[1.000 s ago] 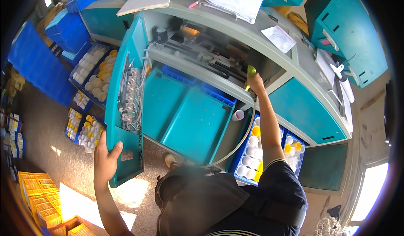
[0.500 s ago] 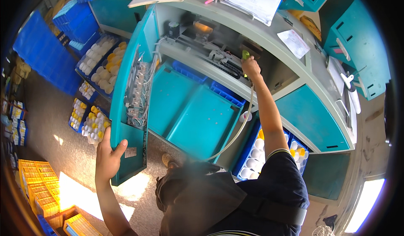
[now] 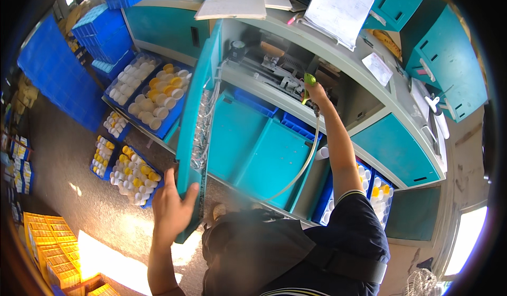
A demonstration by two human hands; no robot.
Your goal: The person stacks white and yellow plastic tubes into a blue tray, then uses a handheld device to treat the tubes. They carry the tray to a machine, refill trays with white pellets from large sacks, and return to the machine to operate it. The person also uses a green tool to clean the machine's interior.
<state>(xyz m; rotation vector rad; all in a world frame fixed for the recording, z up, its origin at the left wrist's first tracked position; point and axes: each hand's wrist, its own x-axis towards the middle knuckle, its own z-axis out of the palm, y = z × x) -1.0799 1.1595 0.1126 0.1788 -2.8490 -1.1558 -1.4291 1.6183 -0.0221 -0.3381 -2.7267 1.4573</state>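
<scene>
My right hand (image 3: 316,94) grips a green air blow gun (image 3: 309,79) inside the open bay of a teal and grey machine cabinet. A pale hose (image 3: 308,161) hangs from the gun and curves down toward my body. Just past the gun lies a metal mechanism (image 3: 282,78) with rails and small fittings. To the left, my left hand (image 3: 171,207) holds the lower edge of the open teal cabinet door (image 3: 186,153), thumb on the inner side, fingers on the outer. Wiring (image 3: 203,124) runs along the door's inner side.
Blue trays of white and yellow cups (image 3: 158,93) stand at the left, more on the floor (image 3: 134,174). Another cup tray (image 3: 323,206) is beside my right arm. A clipboard with papers (image 3: 338,11) lies on the cabinet top. Yellow crates (image 3: 53,243) sit lower left.
The door has swung a little to the right with my left hand on it, so less of its inner side shows. The view has shifted. My right hand keeps the blow gun in the bay.
</scene>
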